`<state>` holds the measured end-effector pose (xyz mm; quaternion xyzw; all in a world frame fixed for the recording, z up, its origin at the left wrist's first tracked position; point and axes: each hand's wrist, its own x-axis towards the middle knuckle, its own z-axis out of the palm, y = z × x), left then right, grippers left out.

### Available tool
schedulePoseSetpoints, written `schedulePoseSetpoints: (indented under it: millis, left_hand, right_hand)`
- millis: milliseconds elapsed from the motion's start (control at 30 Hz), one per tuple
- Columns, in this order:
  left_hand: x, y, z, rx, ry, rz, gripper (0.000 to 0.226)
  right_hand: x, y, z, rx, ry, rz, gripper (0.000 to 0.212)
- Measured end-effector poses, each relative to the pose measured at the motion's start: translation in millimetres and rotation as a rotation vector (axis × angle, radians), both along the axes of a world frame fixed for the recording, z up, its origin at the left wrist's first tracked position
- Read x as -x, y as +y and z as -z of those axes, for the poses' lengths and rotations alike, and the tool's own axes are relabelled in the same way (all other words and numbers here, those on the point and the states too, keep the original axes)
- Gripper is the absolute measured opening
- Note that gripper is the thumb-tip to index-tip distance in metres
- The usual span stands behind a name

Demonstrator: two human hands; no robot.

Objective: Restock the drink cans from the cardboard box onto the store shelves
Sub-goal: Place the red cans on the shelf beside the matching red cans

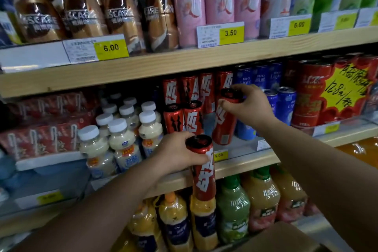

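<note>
My left hand grips the top of a tall red drink can held upright in front of the middle shelf's wooden edge. My right hand holds another red can by its rim; this one stands on the middle shelf beside several matching red cans stacked in two tiers. A corner of the cardboard box shows at the bottom right.
White-capped milky bottles stand left of the red cans, blue cans and larger red tins to the right. Juice bottles fill the shelf below. Coffee bottles and pink tubes line the upper shelf with yellow price tags.
</note>
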<state>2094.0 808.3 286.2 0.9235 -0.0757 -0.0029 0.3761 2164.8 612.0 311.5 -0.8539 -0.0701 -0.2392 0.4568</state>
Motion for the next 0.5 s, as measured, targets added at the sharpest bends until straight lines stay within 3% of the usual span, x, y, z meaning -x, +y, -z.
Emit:
schedulePoseSetpoints:
  millis: [133,500]
  left_hand:
    - [0,-1,-3,0.031,-0.019,0.012,0.029]
    - [-2,5,-12,0.05,-0.021,0.005,0.035]
  right_hand:
    - [-35,8,6,0.021,0.033,-0.024,0.061]
    - [-65,31,32,0.065,0.215,-0.056,0.07]
